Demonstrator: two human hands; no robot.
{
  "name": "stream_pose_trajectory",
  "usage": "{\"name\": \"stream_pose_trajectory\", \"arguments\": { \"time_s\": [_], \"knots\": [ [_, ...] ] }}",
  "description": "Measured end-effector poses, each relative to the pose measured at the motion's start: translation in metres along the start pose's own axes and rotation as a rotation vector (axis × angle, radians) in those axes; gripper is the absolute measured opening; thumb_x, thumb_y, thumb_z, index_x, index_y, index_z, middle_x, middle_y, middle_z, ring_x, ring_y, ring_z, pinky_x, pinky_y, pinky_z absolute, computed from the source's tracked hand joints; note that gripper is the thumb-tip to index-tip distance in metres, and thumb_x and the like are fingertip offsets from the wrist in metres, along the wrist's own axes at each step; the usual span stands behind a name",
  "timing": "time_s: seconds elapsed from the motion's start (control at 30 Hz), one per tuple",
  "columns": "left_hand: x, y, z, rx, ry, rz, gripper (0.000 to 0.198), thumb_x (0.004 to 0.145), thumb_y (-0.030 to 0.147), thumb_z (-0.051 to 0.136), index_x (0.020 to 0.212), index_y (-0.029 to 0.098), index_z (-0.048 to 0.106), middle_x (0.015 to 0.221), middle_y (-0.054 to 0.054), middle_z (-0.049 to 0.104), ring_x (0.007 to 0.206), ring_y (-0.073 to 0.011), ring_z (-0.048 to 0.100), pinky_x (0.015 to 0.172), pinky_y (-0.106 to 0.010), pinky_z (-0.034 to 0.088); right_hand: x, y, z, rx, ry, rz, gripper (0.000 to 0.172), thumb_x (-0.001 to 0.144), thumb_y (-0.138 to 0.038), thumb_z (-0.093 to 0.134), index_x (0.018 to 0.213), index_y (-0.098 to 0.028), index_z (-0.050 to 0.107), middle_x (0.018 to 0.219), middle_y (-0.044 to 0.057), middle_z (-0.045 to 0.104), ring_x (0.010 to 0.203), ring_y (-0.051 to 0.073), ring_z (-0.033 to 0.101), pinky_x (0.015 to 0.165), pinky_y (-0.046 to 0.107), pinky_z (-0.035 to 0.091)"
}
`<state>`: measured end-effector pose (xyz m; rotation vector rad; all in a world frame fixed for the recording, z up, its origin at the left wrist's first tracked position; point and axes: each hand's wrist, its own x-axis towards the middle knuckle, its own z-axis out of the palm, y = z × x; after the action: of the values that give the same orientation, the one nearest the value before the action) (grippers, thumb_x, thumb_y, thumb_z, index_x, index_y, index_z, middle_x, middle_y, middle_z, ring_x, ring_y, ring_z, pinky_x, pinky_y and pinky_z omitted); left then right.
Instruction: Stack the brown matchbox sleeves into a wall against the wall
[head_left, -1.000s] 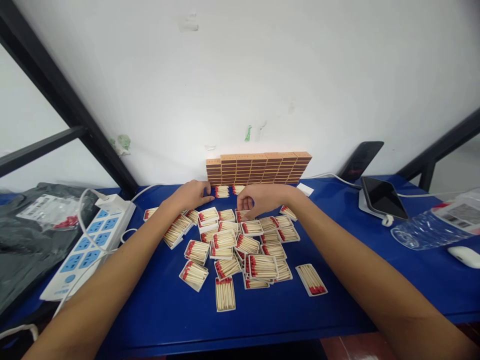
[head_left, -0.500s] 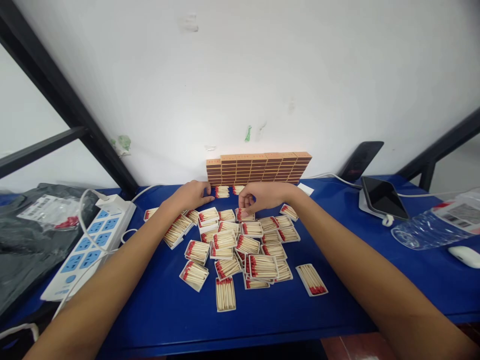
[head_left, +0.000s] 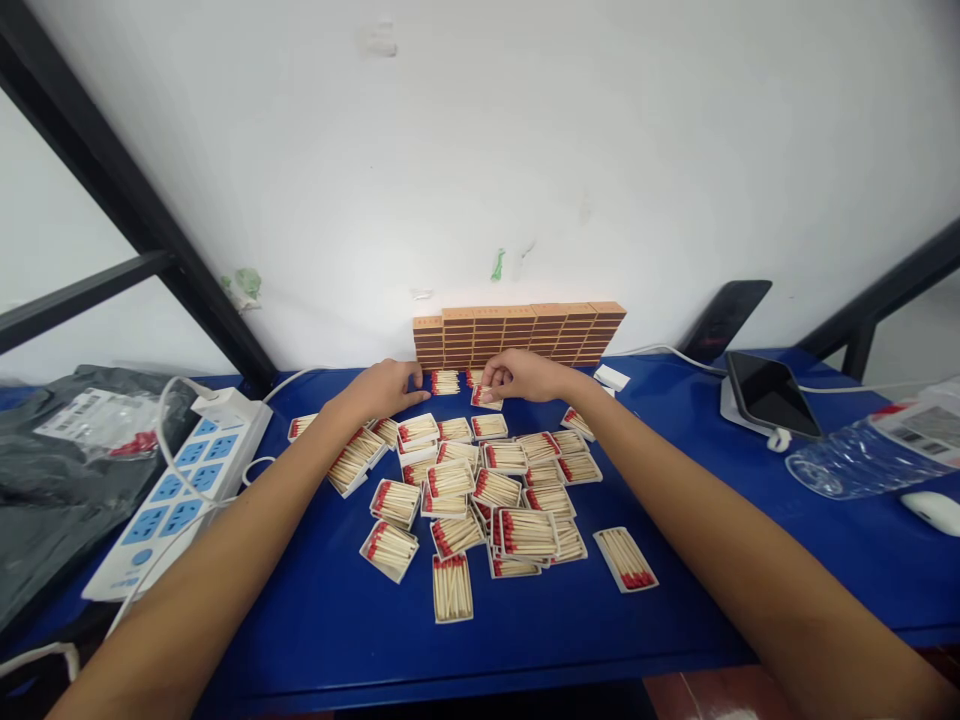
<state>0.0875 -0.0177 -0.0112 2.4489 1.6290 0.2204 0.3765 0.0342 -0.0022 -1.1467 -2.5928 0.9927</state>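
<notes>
In my right hand (head_left: 517,378) the fingertips pinch a white matchbox tray (head_left: 486,398) of red-tipped matches, held just in front of the stacked matchboxes (head_left: 517,335). My left hand (head_left: 391,386) rests on the blue table, its thumb and fingers apart with nothing between them. Right beside its fingertips lies a small group of matches (head_left: 445,382) at the foot of the stack. Many filled trays spread over the table between my forearms, some piled on others, such as a top tray (head_left: 528,533). One tray (head_left: 625,559) lies off to the right by itself.
A white power strip (head_left: 180,490) with cables and a dark plastic bag (head_left: 67,450) are on the left. To the right are a phone (head_left: 772,394) on a stand, a dark upright device (head_left: 727,320), a clear plastic bottle (head_left: 847,465) and a white mouse (head_left: 930,511). A wall stands behind.
My right hand has lifted a filled tray from the back of the spread and moved it away from me, toward the matchbox stack. My left hand has stayed in place.
</notes>
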Motion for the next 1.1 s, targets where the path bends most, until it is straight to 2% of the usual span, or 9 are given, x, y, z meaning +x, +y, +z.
{"name": "stream_pose_trajectory", "arguments": {
  "time_s": [0.1, 0.27, 0.5, 0.77, 0.93, 1.1],
  "knots": [
    [0.000, 0.000, 0.000, 0.005, -0.001, 0.000, 0.028, 0.089, 0.047, 0.065, 0.100, 0.021, 0.066, 0.080, -0.006, 0.071, 0.068, -0.0210, 0.061, 0.064, -0.033, 0.038, -0.002, -0.004, 0.001, -0.076, 0.050, -0.008, 0.038, 0.080, -0.047, 0.079, 0.101, -0.016, 0.072, 0.098, 0.011, 0.076, 0.086, 0.023, 0.068, 0.071, 0.032, 0.048],
    [0.000, -0.001, 0.001, 0.012, 0.000, 0.003, 0.029, 0.089, 0.047, 0.065, 0.100, 0.021, 0.065, 0.080, -0.006, 0.070, 0.067, -0.0202, 0.060, 0.063, -0.032, 0.037, -0.009, -0.018, 0.000, -0.203, 0.048, -0.014, 0.046, 0.071, -0.048, 0.087, 0.103, -0.017, 0.073, 0.107, 0.012, 0.074, 0.094, 0.025, 0.066, 0.073, 0.032, 0.048],
    [0.001, -0.002, 0.002, 0.002, -0.004, 0.003, 0.027, 0.089, 0.047, 0.064, 0.099, 0.022, 0.064, 0.079, -0.005, 0.070, 0.067, -0.0198, 0.060, 0.063, -0.032, 0.037, -0.013, -0.035, 0.002, -0.248, 0.000, -0.012, 0.026, 0.079, -0.036, 0.082, 0.096, -0.019, 0.073, 0.099, 0.010, 0.075, 0.088, 0.024, 0.066, 0.069, 0.034, 0.046],
    [0.000, 0.000, 0.001, 0.006, 0.001, 0.002, 0.027, 0.089, 0.047, 0.064, 0.100, 0.021, 0.064, 0.080, -0.005, 0.070, 0.068, -0.0205, 0.060, 0.064, -0.033, 0.037, -0.016, -0.036, 0.001, -0.300, -0.001, -0.061, 0.019, 0.085, -0.034, 0.076, 0.097, -0.019, 0.076, 0.102, 0.011, 0.076, 0.092, 0.025, 0.066, 0.075, 0.036, 0.048],
    [0.000, -0.001, 0.001, -0.004, 0.000, 0.004, 0.027, 0.089, 0.047, 0.065, 0.099, 0.022, 0.064, 0.079, -0.005, 0.070, 0.068, -0.0203, 0.061, 0.064, -0.033, 0.038, -0.015, -0.035, 0.002, -0.331, 0.004, -0.088, 0.024, 0.090, -0.036, 0.070, 0.105, -0.019, 0.077, 0.110, 0.013, 0.075, 0.099, 0.027, 0.066, 0.079, 0.038, 0.049],
    [0.000, 0.000, 0.001, -0.013, 0.004, 0.000, 0.026, 0.089, 0.046, 0.066, 0.098, 0.022, 0.064, 0.078, -0.006, 0.069, 0.067, -0.0206, 0.060, 0.063, -0.034, 0.037, -0.014, -0.035, 0.003, -0.370, -0.015, -0.077, 0.031, 0.083, -0.028, 0.078, 0.113, -0.018, 0.076, 0.116, 0.013, 0.074, 0.103, 0.029, 0.065, 0.083, 0.040, 0.049]
  ]
}}
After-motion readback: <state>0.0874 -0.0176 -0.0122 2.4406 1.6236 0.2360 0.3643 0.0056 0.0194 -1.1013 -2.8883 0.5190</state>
